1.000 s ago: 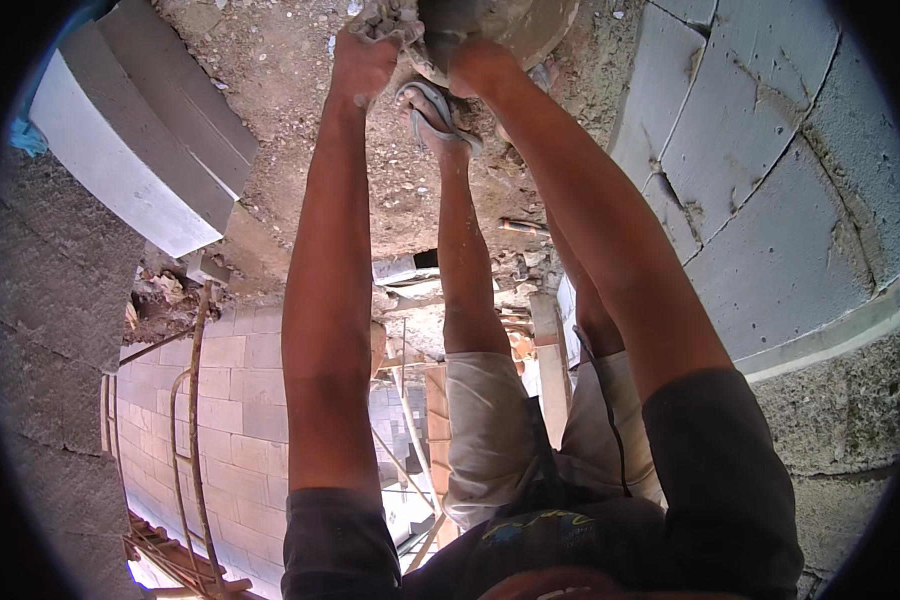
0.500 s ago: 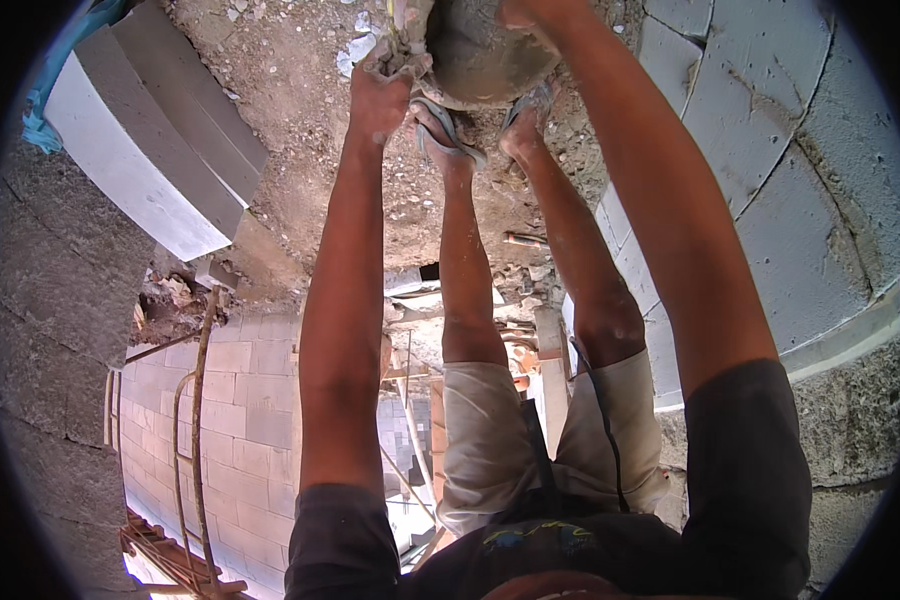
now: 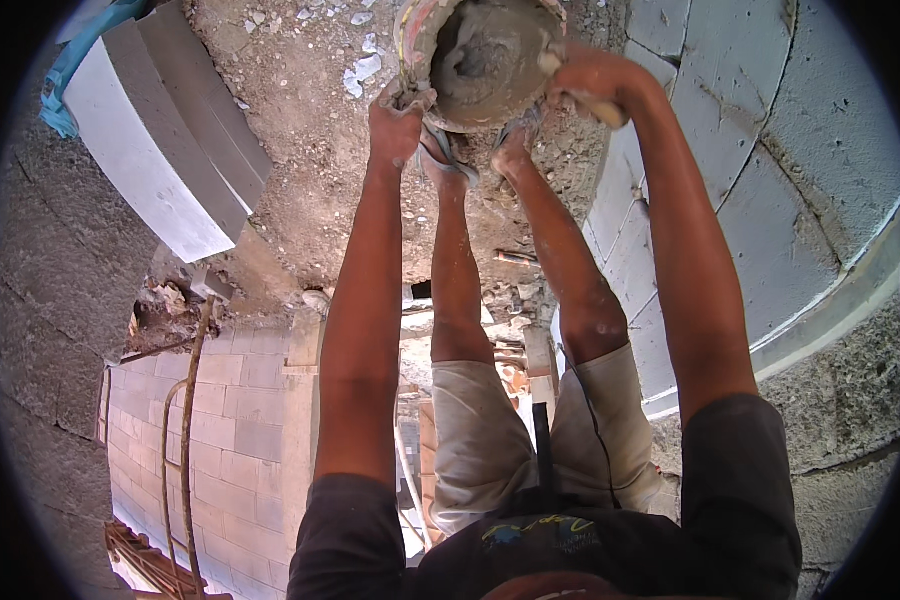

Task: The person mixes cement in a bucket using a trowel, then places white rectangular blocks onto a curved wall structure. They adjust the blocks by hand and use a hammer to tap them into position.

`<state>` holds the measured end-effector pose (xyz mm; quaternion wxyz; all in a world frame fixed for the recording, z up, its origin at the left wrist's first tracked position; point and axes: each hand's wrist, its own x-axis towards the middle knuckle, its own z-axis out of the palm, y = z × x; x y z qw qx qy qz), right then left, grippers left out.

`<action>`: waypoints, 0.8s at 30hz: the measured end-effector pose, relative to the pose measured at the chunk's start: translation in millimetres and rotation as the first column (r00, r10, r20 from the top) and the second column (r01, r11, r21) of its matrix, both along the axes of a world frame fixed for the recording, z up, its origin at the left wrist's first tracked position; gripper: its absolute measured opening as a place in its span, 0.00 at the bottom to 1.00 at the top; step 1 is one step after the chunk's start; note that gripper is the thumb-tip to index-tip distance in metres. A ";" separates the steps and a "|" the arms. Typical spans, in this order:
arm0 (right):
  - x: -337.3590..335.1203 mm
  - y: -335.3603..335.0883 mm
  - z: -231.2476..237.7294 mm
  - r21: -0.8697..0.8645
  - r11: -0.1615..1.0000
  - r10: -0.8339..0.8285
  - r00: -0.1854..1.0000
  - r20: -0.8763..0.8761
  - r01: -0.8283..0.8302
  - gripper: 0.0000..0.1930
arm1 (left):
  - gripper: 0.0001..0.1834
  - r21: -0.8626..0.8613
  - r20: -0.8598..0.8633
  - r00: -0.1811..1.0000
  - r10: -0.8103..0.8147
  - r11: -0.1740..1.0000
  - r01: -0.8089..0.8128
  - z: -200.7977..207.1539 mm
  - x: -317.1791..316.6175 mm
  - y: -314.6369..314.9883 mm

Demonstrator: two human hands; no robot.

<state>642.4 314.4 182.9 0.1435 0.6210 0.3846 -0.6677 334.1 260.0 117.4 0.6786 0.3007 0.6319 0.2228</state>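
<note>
A round bucket (image 3: pixel 417 52) holding wet grey mortar (image 3: pixel 490 65) stands on the ground at the top middle, just beyond my feet. Closed on its left rim is my left hand (image 3: pixel 398 122), fingers smeared with mortar. At the bucket's right rim, my right hand (image 3: pixel 598 80) is closed around a trowel with a tan handle (image 3: pixel 607 113). The handle's end sticks out below the fist toward me. Blur and the hand hide most of the trowel's blade. The mortar surface is churned, with a hollow in its middle.
Pale blocks (image 3: pixel 140 150) lie at the upper left beside a blue plastic scrap (image 3: pixel 60 85). A grey block wall (image 3: pixel 770 180) rises close on my right. My sandalled feet (image 3: pixel 448 160) stand on rubble ground. A wooden ladder (image 3: pixel 185 430) is at the lower left.
The bucket's inside and mortar have come into fuller view. My right hand has shifted lower in the picture and now shows the trowel's handle. My left hand stays on the rim.
</note>
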 end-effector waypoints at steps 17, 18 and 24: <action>-85.2 -59.3 -49.6 -0.055 0.991 0.116 0.981 -0.153 -0.126 0.21 | 0.17 -0.008 -0.071 0.994 -0.081 0.997 0.081 5.1 -9.9 -40.0; -62.2 -58.9 -36.5 -0.019 0.998 0.060 0.997 -0.055 -0.061 0.19 | 0.17 0.012 -0.058 0.995 -0.083 0.996 0.084 4.6 -8.8 -37.1; -9.9 -23.8 -68.0 0.303 0.924 0.177 0.964 0.200 -0.233 0.18 | 0.16 0.030 -0.050 0.997 -0.062 0.998 0.063 4.5 -0.9 -23.2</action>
